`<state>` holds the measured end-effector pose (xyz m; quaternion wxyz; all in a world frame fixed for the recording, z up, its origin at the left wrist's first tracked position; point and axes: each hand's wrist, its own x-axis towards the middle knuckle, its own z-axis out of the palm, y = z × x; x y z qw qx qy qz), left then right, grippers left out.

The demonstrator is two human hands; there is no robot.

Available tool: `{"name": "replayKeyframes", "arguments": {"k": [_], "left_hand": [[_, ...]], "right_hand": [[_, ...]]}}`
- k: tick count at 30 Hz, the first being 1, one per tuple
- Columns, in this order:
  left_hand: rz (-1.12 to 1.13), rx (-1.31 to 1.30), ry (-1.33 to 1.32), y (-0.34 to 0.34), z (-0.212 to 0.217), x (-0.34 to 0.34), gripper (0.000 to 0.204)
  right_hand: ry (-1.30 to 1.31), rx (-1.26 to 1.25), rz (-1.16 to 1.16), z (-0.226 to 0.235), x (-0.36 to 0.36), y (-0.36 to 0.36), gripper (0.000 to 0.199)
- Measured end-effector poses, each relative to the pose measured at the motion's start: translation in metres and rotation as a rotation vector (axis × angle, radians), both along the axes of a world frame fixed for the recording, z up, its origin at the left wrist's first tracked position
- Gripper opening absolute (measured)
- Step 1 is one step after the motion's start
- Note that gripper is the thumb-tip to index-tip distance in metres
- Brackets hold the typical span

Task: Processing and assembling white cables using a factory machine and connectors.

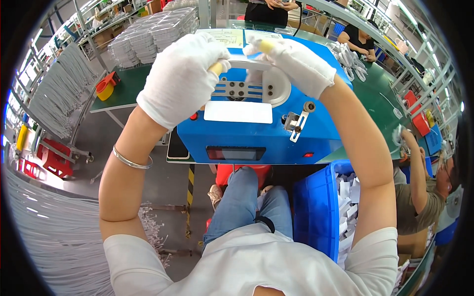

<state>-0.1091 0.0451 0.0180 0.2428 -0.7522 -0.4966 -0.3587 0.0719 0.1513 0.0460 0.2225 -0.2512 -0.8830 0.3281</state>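
Note:
Both my hands wear white gloves with pale yellow tips showing on thumb or finger. Above the blue bench machine (321, 135), my left hand (180, 76) is closed, its fingers curled inward. My right hand (301, 64) pinches opposite it, a short gap away. A whitish strip (248, 63) runs between them; whether it is held or belongs to the machine, I cannot tell. Just below lie a slotted metal bracket (227, 89) and a rounded white disc (280, 88). Nearer me are a blank white plate (238, 112) and a small metal arm (298, 122).
Clear plastic trays (153, 37) are stacked at the back left, near a yellow-and-red tape dispenser (105, 87). A blue bin (311, 204) of white scraps stands by my right leg. White cables (59, 237) hang at lower left; coiled ones (348, 56) lie back right. Co-workers sit at right.

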Motion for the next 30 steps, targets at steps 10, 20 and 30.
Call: {"name": "replayKeyframes", "arguments": {"k": [10, 20, 30], "left_hand": [[0.108, 0.02, -0.122, 0.006, 0.0, -0.002, 0.029], [-0.002, -0.18, -0.159, 0.01, -0.007, -0.012, 0.025], [-0.006, -0.201, -0.229, 0.003, -0.006, -0.008, 0.016]], "right_hand": [[0.204, 0.085, 0.093, -0.011, -0.005, -0.013, 0.013], [0.25, 0.414, 0.151, -0.008, -0.004, -0.011, 0.014], [0.112, 0.604, 0.114, 0.001, -0.007, -0.021, 0.021]]}}
